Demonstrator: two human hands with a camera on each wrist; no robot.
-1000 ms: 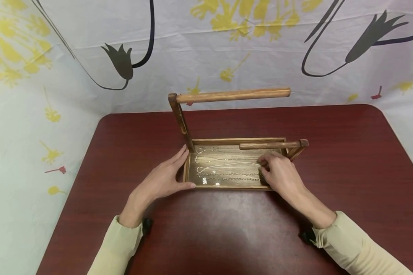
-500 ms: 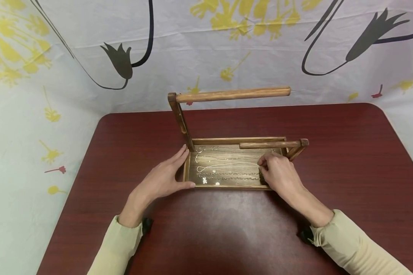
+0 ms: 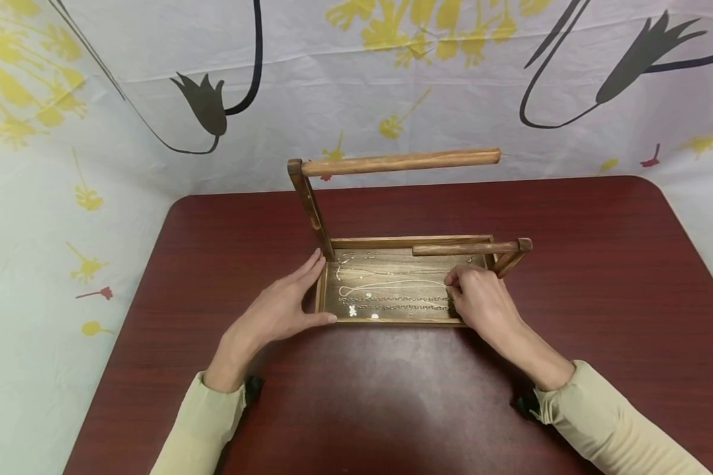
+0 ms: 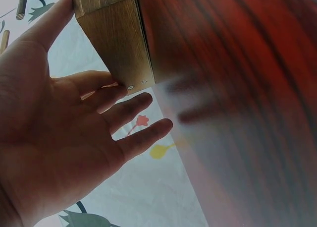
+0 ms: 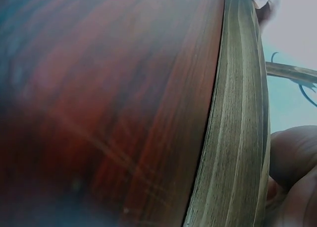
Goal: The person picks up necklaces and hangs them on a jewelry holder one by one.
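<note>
A shallow wooden tray (image 3: pixel 404 322) holds several thin necklaces laid lengthwise. My left hand (image 3: pixel 276 305) rests on its left end, thumb at the front corner and fingers straight along the side. The left wrist view shows the fingertips against the tray's outer wall (image 4: pixel 111 38). Inside the right end, my right hand (image 3: pixel 484 297) has curled fingers, with thumb and index finger pinching the end of a pale, looped necklace (image 3: pixel 392 284). A darker, beaded-looking chain (image 3: pixel 392 300) lies nearer the front. In the right wrist view the tray's wall hides most of the right fingers.
A tall wooden post with a horizontal bar (image 3: pixel 401 161) rises at the tray's back left. A shorter bar (image 3: pixel 463 249) stands at the right, close behind the right hand. The dark red table (image 3: pixel 386 396) meets a patterned cloth (image 3: pixel 440 105) behind.
The head view shifts slightly. Both hands stay at the tray in nearly the same places, and the necklaces lie as before.
</note>
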